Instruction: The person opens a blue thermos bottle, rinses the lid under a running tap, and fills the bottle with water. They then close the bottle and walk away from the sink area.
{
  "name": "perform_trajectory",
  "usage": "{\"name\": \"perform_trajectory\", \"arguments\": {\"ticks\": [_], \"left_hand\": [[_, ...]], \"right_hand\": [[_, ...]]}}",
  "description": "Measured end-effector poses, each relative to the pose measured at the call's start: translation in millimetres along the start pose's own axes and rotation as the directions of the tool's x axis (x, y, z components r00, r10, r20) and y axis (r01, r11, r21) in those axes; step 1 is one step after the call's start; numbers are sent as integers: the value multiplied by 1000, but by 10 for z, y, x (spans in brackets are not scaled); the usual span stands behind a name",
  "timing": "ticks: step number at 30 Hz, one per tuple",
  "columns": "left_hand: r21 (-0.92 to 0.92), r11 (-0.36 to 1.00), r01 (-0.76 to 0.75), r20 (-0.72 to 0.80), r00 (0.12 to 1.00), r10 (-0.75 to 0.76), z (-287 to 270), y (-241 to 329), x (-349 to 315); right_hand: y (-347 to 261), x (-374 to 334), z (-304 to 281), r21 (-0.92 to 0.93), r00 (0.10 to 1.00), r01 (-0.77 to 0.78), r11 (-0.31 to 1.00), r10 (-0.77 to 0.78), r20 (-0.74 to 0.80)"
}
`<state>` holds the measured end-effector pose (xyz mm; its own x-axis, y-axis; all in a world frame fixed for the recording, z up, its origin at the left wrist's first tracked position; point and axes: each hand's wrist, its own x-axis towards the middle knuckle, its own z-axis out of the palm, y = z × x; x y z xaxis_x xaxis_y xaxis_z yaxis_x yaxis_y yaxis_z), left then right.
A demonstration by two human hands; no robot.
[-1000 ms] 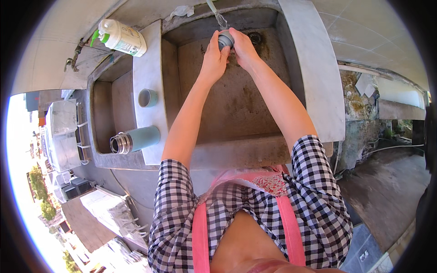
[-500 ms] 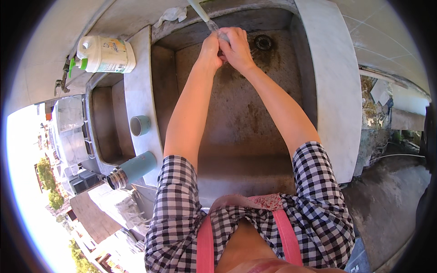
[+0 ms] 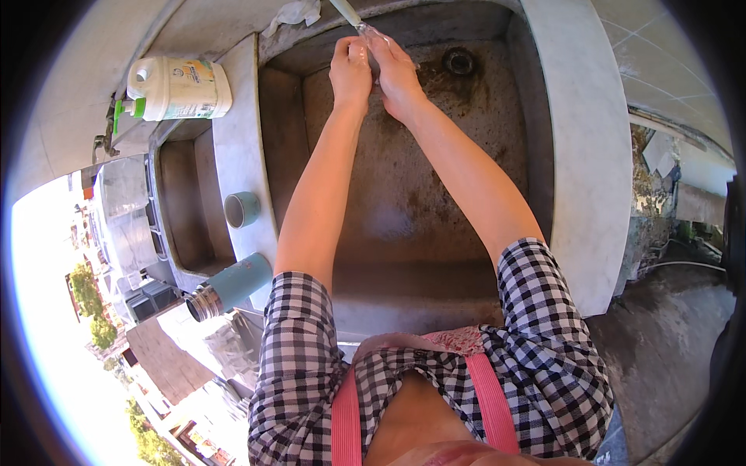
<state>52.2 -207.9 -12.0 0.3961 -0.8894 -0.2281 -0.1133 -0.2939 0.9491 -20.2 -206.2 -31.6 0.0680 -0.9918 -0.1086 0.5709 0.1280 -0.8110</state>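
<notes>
Both my hands are in the far part of the stone sink (image 3: pixel 435 210), side by side under the spout of a pale pipe (image 3: pixel 345 11). Water runs from it onto my right hand (image 3: pixel 395 76), whose fingers stretch out toward the spout. Beside it, my left hand (image 3: pixel 350 76) is closed with curled fingers. A small greyish patch shows between the palms; whether it is a thing or water I cannot tell. On the left ledge stand a blue-green cup (image 3: pixel 242 210) and a blue-green thermos flask (image 3: pixel 230 287) with a bare metal neck.
A white jug with a green pump (image 3: pixel 183 89) stands at the far left, near a wall tap (image 3: pixel 103 144). Left of the ledge is a smaller basin (image 3: pixel 185 206). A drain (image 3: pixel 458 60) lies right of my hands. A crumpled white cloth or bag (image 3: pixel 294 15) rests behind the sink.
My hands have shifted slightly apart, and the right fingers have straightened up toward the spout. My left hand has curled beside them. The view has shifted a little.
</notes>
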Motion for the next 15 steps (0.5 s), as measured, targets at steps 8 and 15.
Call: {"name": "perform_trajectory", "arguments": {"ticks": [8,15], "left_hand": [[-571,669,475,249,877,-410,192,116,-165],[-248,897,366,252,918,-305,163,291,-304]], "right_hand": [[-151,-37,-309,-613,770,631,476,-478,422],[-358,197,-245,-210,910,-355,911,388,146]]}}
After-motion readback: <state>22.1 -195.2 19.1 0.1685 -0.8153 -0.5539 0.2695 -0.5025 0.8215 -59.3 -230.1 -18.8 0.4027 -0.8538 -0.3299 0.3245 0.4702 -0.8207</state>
